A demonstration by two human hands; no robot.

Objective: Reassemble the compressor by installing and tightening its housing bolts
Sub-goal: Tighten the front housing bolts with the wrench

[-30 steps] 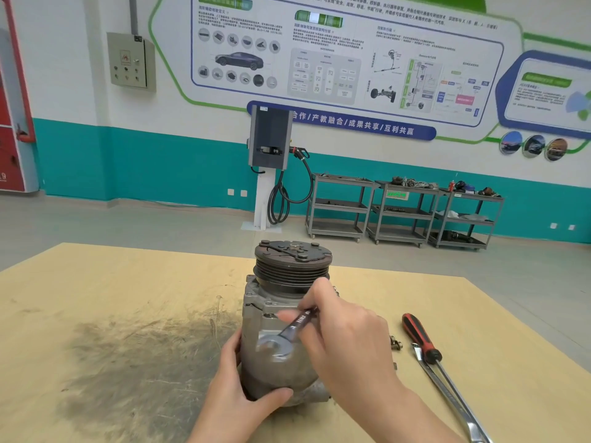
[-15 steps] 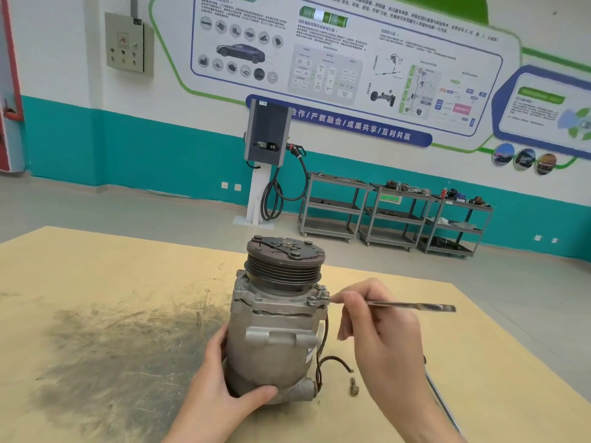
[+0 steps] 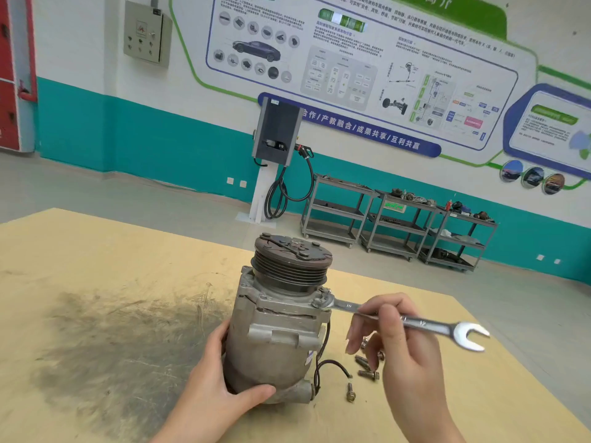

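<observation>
Two hands work at the compressor (image 3: 275, 330), which stands upright on its end just below the middle of the frame, on a wooden table (image 3: 96, 251). The left hand (image 3: 220, 388) wraps its fingers and thumb around the lower part of the body. The right hand (image 3: 396, 343) pinches the shaft of a wrench (image 3: 399, 319), whose near end sits on a bolt (image 3: 316, 303) at the housing's upper right edge; its open end points to the right. Several loose bolts (image 3: 367, 374) lie on the table just right of the compressor, beside a black wire (image 3: 332, 366).
</observation>
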